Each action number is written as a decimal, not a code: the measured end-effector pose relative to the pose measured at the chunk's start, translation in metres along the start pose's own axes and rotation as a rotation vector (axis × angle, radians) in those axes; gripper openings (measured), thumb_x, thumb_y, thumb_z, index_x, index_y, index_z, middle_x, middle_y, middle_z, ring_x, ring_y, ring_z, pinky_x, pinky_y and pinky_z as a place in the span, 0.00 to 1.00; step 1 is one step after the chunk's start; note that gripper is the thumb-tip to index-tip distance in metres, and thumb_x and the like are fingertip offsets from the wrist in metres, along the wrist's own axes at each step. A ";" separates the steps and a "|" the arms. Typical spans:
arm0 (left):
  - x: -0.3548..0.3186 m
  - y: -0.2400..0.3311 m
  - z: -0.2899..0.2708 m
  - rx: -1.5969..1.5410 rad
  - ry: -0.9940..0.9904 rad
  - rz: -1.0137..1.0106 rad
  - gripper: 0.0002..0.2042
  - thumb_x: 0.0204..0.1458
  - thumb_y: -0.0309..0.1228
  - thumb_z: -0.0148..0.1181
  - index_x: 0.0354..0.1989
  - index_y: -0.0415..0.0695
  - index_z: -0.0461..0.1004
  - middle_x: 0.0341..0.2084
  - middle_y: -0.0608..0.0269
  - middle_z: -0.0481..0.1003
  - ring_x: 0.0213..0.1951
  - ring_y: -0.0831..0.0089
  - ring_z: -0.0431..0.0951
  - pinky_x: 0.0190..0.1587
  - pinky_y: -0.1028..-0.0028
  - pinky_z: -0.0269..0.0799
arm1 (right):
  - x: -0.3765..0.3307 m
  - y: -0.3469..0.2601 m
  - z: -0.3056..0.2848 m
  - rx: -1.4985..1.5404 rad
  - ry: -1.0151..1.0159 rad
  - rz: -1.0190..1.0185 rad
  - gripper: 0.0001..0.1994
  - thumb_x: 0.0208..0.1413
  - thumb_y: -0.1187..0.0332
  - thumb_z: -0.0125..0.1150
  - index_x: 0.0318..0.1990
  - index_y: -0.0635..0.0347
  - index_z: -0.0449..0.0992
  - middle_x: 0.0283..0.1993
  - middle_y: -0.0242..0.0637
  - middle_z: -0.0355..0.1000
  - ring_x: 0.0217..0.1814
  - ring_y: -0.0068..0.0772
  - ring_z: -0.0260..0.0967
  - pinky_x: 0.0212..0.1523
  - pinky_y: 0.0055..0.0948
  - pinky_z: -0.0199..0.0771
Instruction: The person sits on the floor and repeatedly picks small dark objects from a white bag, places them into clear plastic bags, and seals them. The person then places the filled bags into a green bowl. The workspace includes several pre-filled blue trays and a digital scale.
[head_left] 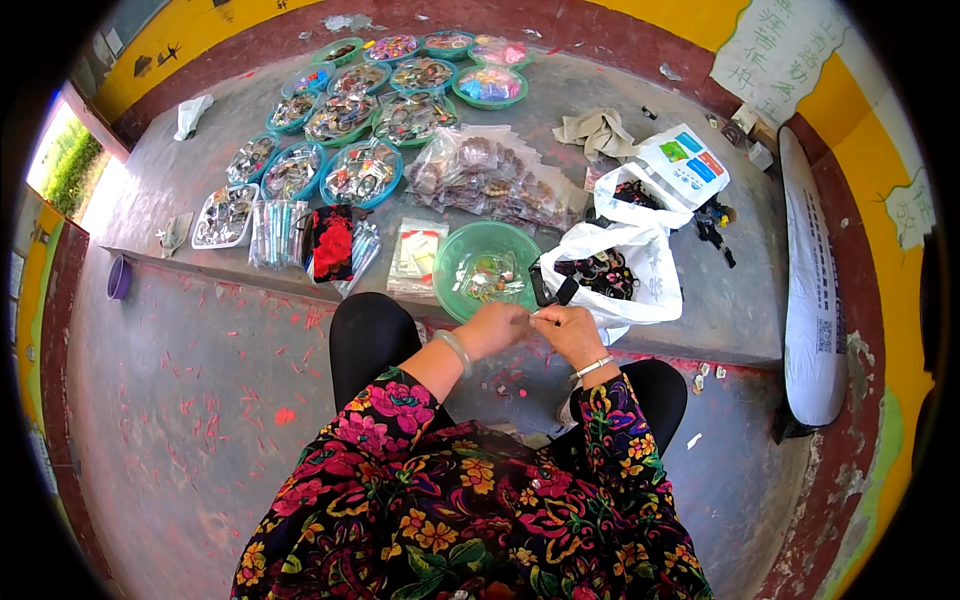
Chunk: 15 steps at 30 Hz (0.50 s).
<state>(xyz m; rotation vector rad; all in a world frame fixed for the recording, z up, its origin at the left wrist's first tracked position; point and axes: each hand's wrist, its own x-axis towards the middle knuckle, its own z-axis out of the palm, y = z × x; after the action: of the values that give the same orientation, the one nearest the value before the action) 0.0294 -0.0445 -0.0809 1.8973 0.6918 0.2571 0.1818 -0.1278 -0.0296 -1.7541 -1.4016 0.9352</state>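
Above my knees, at the near edge of the low grey platform, my left hand (497,329) and my right hand (569,334) meet fingertip to fingertip. Both are closed in a pinch around something small and pale, too tiny to make out. Just beyond them sits a green translucent bowl (462,243) with small clear packets (486,273) in its bottom. A black object (554,287), its kind unclear, lies right above my right hand. Beside it, an open white plastic bag (655,276) holds a heap of dark bands with small coloured bits (602,274).
Clear bags of brownish pieces (490,178) lie behind the bowl. Several teal basins (362,172) of small goods fill the far left. A red-and-black pouch (332,243) and flat packets (416,252) lie near the platform's edge. A long white sack (808,290) stands at right.
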 end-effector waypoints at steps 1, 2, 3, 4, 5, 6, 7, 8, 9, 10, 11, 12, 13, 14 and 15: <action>0.000 0.001 -0.001 0.032 0.005 0.011 0.13 0.45 0.25 0.58 0.41 0.40 0.71 0.26 0.62 0.75 0.28 0.76 0.74 0.32 0.76 0.69 | 0.001 0.002 0.000 0.008 -0.018 -0.012 0.07 0.47 0.68 0.58 0.28 0.64 0.76 0.19 0.33 0.69 0.15 0.20 0.64 0.17 0.21 0.63; 0.000 0.001 0.000 0.053 0.032 0.035 0.14 0.45 0.26 0.58 0.42 0.40 0.71 0.27 0.62 0.75 0.28 0.76 0.74 0.32 0.76 0.69 | 0.002 0.006 0.001 0.015 -0.036 -0.024 0.08 0.47 0.69 0.58 0.28 0.65 0.76 0.20 0.33 0.69 0.15 0.20 0.64 0.17 0.21 0.64; 0.000 0.000 0.001 0.073 0.058 0.060 0.14 0.45 0.26 0.58 0.42 0.41 0.71 0.27 0.62 0.75 0.28 0.76 0.74 0.32 0.76 0.70 | 0.002 0.008 0.001 0.022 -0.053 -0.035 0.08 0.48 0.69 0.57 0.29 0.65 0.76 0.21 0.34 0.70 0.16 0.20 0.64 0.17 0.21 0.64; -0.001 -0.003 0.002 0.094 0.087 0.081 0.14 0.46 0.27 0.58 0.43 0.41 0.70 0.27 0.62 0.75 0.28 0.76 0.74 0.31 0.77 0.70 | 0.002 0.006 0.001 0.023 -0.071 -0.020 0.08 0.48 0.69 0.57 0.29 0.66 0.75 0.22 0.35 0.70 0.16 0.21 0.65 0.18 0.22 0.65; -0.001 -0.006 0.003 0.048 0.075 0.056 0.14 0.46 0.27 0.58 0.43 0.41 0.70 0.28 0.62 0.75 0.29 0.76 0.74 0.31 0.77 0.70 | 0.002 0.002 0.000 0.024 -0.088 -0.005 0.08 0.48 0.69 0.57 0.29 0.66 0.75 0.22 0.36 0.70 0.16 0.21 0.66 0.18 0.22 0.66; 0.000 -0.011 0.005 0.002 0.064 0.031 0.14 0.46 0.28 0.58 0.43 0.41 0.70 0.29 0.62 0.75 0.29 0.76 0.74 0.31 0.77 0.70 | 0.002 -0.001 -0.001 0.025 -0.106 0.010 0.08 0.49 0.69 0.57 0.29 0.66 0.75 0.23 0.36 0.70 0.16 0.22 0.66 0.18 0.22 0.66; 0.000 -0.005 0.004 -0.045 0.046 0.011 0.14 0.47 0.29 0.58 0.43 0.41 0.70 0.29 0.62 0.75 0.30 0.76 0.74 0.31 0.77 0.70 | 0.002 0.003 0.000 0.025 -0.087 -0.022 0.08 0.49 0.69 0.56 0.29 0.67 0.75 0.23 0.36 0.70 0.16 0.23 0.67 0.18 0.22 0.67; -0.001 0.001 0.003 -0.063 0.034 -0.033 0.14 0.47 0.29 0.57 0.43 0.41 0.70 0.30 0.61 0.75 0.30 0.76 0.75 0.31 0.77 0.70 | 0.003 0.010 0.002 0.025 -0.068 -0.053 0.08 0.49 0.69 0.56 0.30 0.67 0.75 0.23 0.36 0.70 0.16 0.23 0.67 0.18 0.23 0.67; -0.002 0.007 0.002 -0.081 0.021 -0.077 0.14 0.47 0.29 0.57 0.43 0.41 0.70 0.31 0.61 0.75 0.30 0.76 0.75 0.31 0.77 0.70 | 0.003 0.013 0.002 0.024 -0.049 -0.085 0.08 0.49 0.69 0.56 0.30 0.67 0.75 0.23 0.36 0.70 0.16 0.24 0.67 0.18 0.23 0.67; -0.004 0.014 0.000 -0.099 0.013 -0.123 0.14 0.48 0.29 0.57 0.43 0.41 0.70 0.31 0.61 0.75 0.31 0.77 0.75 0.31 0.77 0.70 | 0.002 0.013 0.003 0.037 -0.049 -0.080 0.08 0.49 0.69 0.56 0.30 0.67 0.75 0.22 0.36 0.70 0.16 0.24 0.68 0.19 0.23 0.67; -0.004 0.012 0.000 -0.082 0.024 -0.087 0.14 0.48 0.29 0.57 0.43 0.41 0.70 0.31 0.61 0.75 0.31 0.76 0.75 0.31 0.76 0.70 | 0.002 0.012 0.004 0.051 -0.049 -0.075 0.09 0.49 0.68 0.56 0.30 0.67 0.75 0.22 0.36 0.70 0.17 0.24 0.68 0.19 0.24 0.67; -0.003 0.007 0.002 -0.064 0.035 -0.050 0.14 0.48 0.29 0.57 0.43 0.41 0.70 0.30 0.60 0.75 0.31 0.76 0.75 0.31 0.76 0.70 | 0.002 0.011 0.004 0.064 -0.048 -0.070 0.09 0.49 0.68 0.56 0.31 0.67 0.75 0.22 0.36 0.70 0.17 0.25 0.68 0.19 0.24 0.67; -0.002 0.003 0.003 -0.047 0.047 -0.013 0.13 0.48 0.28 0.57 0.43 0.41 0.70 0.30 0.60 0.76 0.31 0.75 0.75 0.31 0.75 0.71 | 0.002 0.011 0.004 0.024 -0.056 -0.082 0.09 0.49 0.68 0.56 0.31 0.66 0.75 0.22 0.37 0.70 0.18 0.26 0.69 0.20 0.24 0.68; -0.002 -0.001 0.004 -0.001 0.059 0.018 0.13 0.48 0.28 0.57 0.43 0.40 0.70 0.30 0.60 0.75 0.31 0.75 0.75 0.31 0.75 0.70 | 0.003 0.010 0.003 -0.016 -0.064 -0.094 0.08 0.49 0.68 0.56 0.31 0.66 0.75 0.22 0.38 0.70 0.19 0.27 0.70 0.21 0.25 0.68; -0.001 -0.004 0.004 0.045 0.072 0.049 0.13 0.48 0.28 0.56 0.42 0.40 0.70 0.29 0.60 0.75 0.30 0.75 0.75 0.32 0.75 0.70 | 0.003 0.009 0.003 -0.056 -0.071 -0.106 0.08 0.48 0.69 0.56 0.31 0.65 0.75 0.21 0.38 0.71 0.20 0.28 0.70 0.22 0.25 0.68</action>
<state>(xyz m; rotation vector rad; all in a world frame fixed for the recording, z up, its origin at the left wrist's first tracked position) 0.0293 -0.0473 -0.0864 1.9577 0.7055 0.3447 0.1844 -0.1261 -0.0392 -1.6832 -1.5645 0.9175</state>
